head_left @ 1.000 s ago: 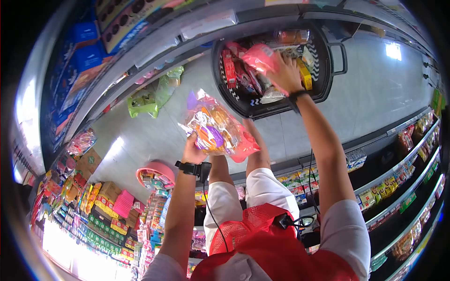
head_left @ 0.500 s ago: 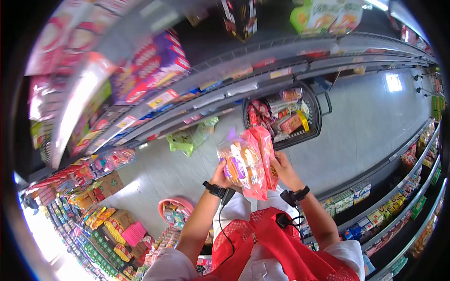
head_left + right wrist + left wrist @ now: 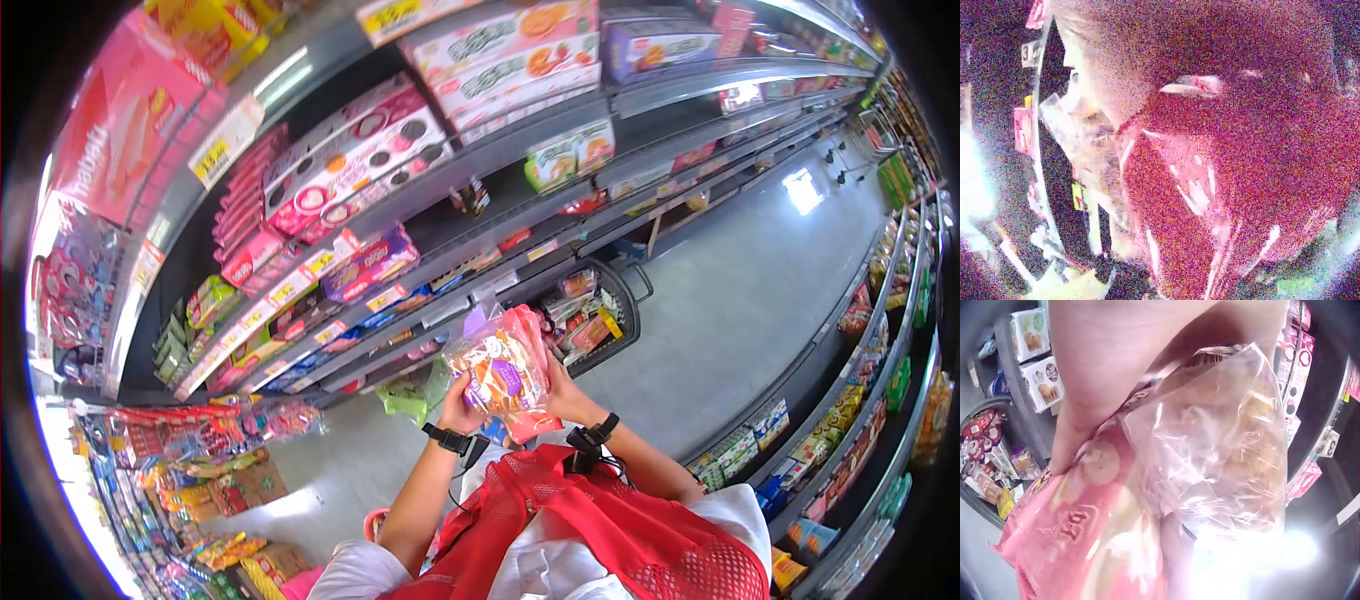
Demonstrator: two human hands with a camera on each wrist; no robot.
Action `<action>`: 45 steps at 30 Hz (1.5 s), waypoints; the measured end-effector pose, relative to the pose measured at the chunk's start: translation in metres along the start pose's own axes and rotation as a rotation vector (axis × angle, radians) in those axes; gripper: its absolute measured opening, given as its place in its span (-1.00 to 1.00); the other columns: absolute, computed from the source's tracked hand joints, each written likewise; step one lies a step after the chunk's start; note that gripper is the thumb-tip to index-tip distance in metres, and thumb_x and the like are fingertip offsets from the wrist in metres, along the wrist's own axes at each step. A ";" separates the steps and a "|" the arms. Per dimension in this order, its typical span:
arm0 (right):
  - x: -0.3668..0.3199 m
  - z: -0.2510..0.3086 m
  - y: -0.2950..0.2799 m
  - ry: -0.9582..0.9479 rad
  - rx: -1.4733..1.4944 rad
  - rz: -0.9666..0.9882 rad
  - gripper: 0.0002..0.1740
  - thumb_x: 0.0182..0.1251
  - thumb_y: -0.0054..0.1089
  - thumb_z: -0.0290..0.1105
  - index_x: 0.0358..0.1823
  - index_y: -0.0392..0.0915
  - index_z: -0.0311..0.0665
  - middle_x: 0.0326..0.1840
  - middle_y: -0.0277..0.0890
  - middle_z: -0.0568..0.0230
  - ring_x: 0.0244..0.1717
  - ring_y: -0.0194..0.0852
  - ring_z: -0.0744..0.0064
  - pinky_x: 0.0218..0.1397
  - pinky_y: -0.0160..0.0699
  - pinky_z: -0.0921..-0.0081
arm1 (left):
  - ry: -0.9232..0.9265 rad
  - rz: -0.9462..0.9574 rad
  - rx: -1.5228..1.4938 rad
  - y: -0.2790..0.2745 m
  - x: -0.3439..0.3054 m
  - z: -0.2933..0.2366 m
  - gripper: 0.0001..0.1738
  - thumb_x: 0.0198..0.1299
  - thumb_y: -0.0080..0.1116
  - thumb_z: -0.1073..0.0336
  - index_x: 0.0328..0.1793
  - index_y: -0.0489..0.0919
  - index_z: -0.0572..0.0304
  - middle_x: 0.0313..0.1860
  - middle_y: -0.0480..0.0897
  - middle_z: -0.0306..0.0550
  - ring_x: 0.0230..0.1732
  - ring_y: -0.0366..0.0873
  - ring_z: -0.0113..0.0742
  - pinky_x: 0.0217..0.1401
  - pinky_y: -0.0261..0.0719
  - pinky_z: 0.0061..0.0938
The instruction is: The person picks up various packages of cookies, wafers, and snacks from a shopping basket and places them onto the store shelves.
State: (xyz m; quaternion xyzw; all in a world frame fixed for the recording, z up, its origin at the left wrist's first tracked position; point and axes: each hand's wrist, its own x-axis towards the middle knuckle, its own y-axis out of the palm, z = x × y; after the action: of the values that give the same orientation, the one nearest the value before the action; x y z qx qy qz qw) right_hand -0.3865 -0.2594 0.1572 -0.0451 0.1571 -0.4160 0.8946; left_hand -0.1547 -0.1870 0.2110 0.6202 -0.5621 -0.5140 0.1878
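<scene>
Both hands hold snack packets together in front of the red vest. The left hand (image 3: 458,408) grips the left side of a clear plastic packet (image 3: 500,372) with purple and orange print and golden-brown food inside. Behind and right of it is a glossy pink packet (image 3: 532,335), gripped at its right edge by the right hand (image 3: 570,398). In the left wrist view the clear packet (image 3: 1222,444) lies against the pink packet (image 3: 1079,531), under the left hand (image 3: 1110,356). The right wrist view is grainy; the pink packet (image 3: 1179,169) fills its middle.
A black basket (image 3: 632,345) of mixed packets stands on the floor beyond the hands. Stocked shelves (image 3: 560,110) run along the far side, more (image 3: 850,400) along the right. A green plastic bag (image 3: 403,400) lies by the lower shelf.
The right hand has come up from the basket with a pink packet and brought it against the clear packet in the left hand. The head view has tilted up toward the shelves.
</scene>
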 end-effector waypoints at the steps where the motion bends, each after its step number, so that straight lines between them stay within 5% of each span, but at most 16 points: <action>1: 0.002 0.000 -0.007 -0.012 -0.028 -0.019 0.41 -0.05 0.59 -0.10 0.60 -0.31 -0.52 0.53 0.01 -0.39 0.56 0.02 -0.20 0.58 0.11 0.18 | 0.011 -0.003 0.013 0.003 0.002 0.001 -0.24 0.37 0.03 -0.12 0.56 0.25 0.16 0.47 0.43 0.03 0.44 0.40 0.02 0.52 0.29 0.11; 2: 0.005 0.000 -0.014 -0.023 -0.057 -0.038 0.35 -0.02 0.56 -0.17 0.60 -0.27 -0.50 0.51 0.08 -0.34 0.54 0.09 -0.14 0.55 0.17 0.19 | 0.026 -0.006 0.028 0.006 0.005 0.000 -0.23 0.37 0.04 -0.12 0.56 0.25 0.17 0.47 0.43 0.03 0.45 0.40 0.02 0.52 0.28 0.11; 5: -0.009 0.078 -0.055 0.150 0.455 -0.003 0.18 0.07 0.50 -0.26 0.57 -0.15 -0.50 0.46 0.21 -0.14 0.45 0.25 0.10 0.47 0.30 0.27 | 0.087 -0.020 0.002 0.032 0.007 -0.006 -0.24 0.37 0.04 -0.12 0.56 0.25 0.12 0.46 0.43 0.00 0.45 0.39 0.01 0.51 0.29 0.09; 6: -0.004 0.061 -0.058 0.111 0.435 -0.026 0.07 0.15 0.46 -0.30 0.54 -0.08 -0.49 0.38 0.30 0.01 0.34 0.36 0.29 0.39 0.38 0.35 | 0.100 -0.017 -0.046 0.040 0.008 -0.007 -0.25 0.37 0.04 -0.12 0.57 0.25 0.11 0.46 0.44 -0.01 0.45 0.39 0.01 0.51 0.29 0.09; 11: -0.002 0.065 -0.102 0.213 0.750 -0.105 -0.12 0.30 0.37 -0.31 0.51 0.02 -0.35 0.32 0.41 0.12 0.23 0.52 0.35 0.24 0.58 0.38 | 0.207 -0.035 -0.098 0.061 -0.005 -0.005 -0.24 0.37 0.01 -0.14 0.58 0.25 0.06 0.49 0.41 -0.05 0.46 0.37 0.01 0.52 0.28 0.10; 17: -0.011 0.097 -0.145 0.107 1.063 -0.226 -0.39 0.35 0.30 -0.34 0.34 0.23 -0.32 0.17 0.54 0.12 0.04 0.68 0.32 0.10 0.73 0.30 | 0.205 -0.038 -0.094 0.028 -0.028 0.011 -0.26 0.37 0.01 -0.14 0.55 0.27 0.09 0.46 0.43 -0.06 0.45 0.39 -0.01 0.49 0.30 0.12; 22: -0.008 0.129 -0.203 0.073 0.927 -0.494 -0.51 0.33 0.29 -0.32 0.20 0.37 -0.33 -0.01 0.63 0.20 -0.10 0.72 0.39 -0.01 0.76 0.36 | 0.160 -0.120 -0.107 0.011 -0.037 0.012 -0.33 0.43 -0.04 -0.11 0.52 0.32 0.11 0.41 0.49 -0.04 0.37 0.46 0.03 0.43 0.40 0.14; 25: 0.029 0.095 -0.269 0.003 0.790 -0.608 -0.58 0.33 0.28 -0.27 0.12 0.47 -0.35 -0.09 0.67 0.24 -0.23 0.73 0.44 -0.15 0.75 0.47 | 0.233 -0.207 -0.091 -0.009 -0.029 0.016 -0.31 0.40 -0.03 -0.11 0.53 0.30 0.10 0.44 0.45 0.03 0.42 0.40 0.09 0.49 0.29 0.20; 31: 0.095 0.131 -0.392 -0.067 0.741 -0.765 -0.61 0.24 0.38 -0.09 -0.15 0.58 -0.27 -0.34 0.58 0.40 -0.43 0.62 0.51 -0.39 0.57 0.56 | 0.322 -0.320 -0.041 0.042 -0.006 0.036 -0.39 0.41 0.06 -0.06 0.45 0.38 0.10 0.32 0.55 -0.05 0.31 0.52 -0.02 0.37 0.50 -0.01; 33: 0.132 0.144 -0.424 -0.146 0.854 -0.847 -0.62 0.21 0.39 -0.04 -0.27 0.61 -0.24 -0.44 0.51 0.44 -0.59 0.45 0.56 -0.56 0.36 0.58 | 0.364 -0.363 0.027 0.055 0.012 0.054 -0.39 0.42 0.06 -0.07 0.45 0.37 0.10 0.31 0.55 -0.04 0.30 0.53 -0.02 0.35 0.53 -0.01; 36: 0.189 0.125 -0.489 -0.054 0.788 -0.837 -0.57 0.16 0.44 -0.05 -0.24 0.63 -0.30 -0.38 0.54 0.36 -0.51 0.50 0.50 -0.52 0.39 0.53 | 0.463 -0.441 0.305 0.054 0.040 0.102 -0.40 0.44 0.05 -0.05 0.42 0.39 0.17 0.30 0.56 -0.04 0.28 0.55 -0.09 0.33 0.55 -0.09; 39: 0.253 0.110 -0.539 -0.010 0.868 -0.786 -0.46 0.15 0.44 -0.07 -0.06 0.57 -0.39 -0.30 0.59 0.27 -0.54 0.53 0.44 -0.54 0.46 0.50 | 0.388 -0.431 0.048 0.131 0.070 0.121 -0.44 0.47 0.01 -0.01 0.40 0.39 0.22 0.27 0.57 -0.06 0.26 0.56 -0.16 0.34 0.53 -0.19; 41: 0.287 0.098 -0.568 0.090 0.809 -0.668 0.13 -0.02 0.55 0.04 0.37 0.14 -0.60 0.11 0.53 -0.03 -0.08 0.62 0.20 -0.05 0.63 0.28 | 0.392 -0.442 0.056 0.152 0.088 0.133 -0.43 0.45 0.03 -0.02 0.39 0.40 0.23 0.26 0.58 -0.06 0.27 0.56 -0.17 0.34 0.52 -0.21; 43: 0.349 0.065 -0.587 0.284 0.877 -0.766 0.31 -0.05 0.50 0.24 0.52 -0.03 -0.42 0.37 0.35 -0.05 0.24 0.46 0.09 0.11 0.56 0.09 | 0.409 -0.456 0.105 0.183 0.098 0.135 -0.43 0.44 0.06 -0.02 0.37 0.42 0.24 0.23 0.59 -0.06 0.24 0.58 -0.19 0.32 0.53 -0.25; 45: 0.394 0.034 -0.593 0.302 0.924 -0.770 0.20 0.09 0.41 0.20 0.56 -0.06 -0.30 0.36 0.36 -0.02 0.24 0.46 0.02 0.11 0.56 0.00 | 0.419 -0.485 0.190 0.199 0.104 0.135 -0.44 0.42 0.08 -0.01 0.35 0.44 0.25 0.20 0.61 -0.06 0.20 0.60 -0.22 0.28 0.55 -0.30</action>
State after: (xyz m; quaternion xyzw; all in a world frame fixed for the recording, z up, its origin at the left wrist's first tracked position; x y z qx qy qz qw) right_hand -0.5706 -0.9455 0.2192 0.3530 0.0580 -0.7358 0.5750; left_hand -0.3860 -0.2924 0.2737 0.8428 -0.3928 -0.3504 0.1129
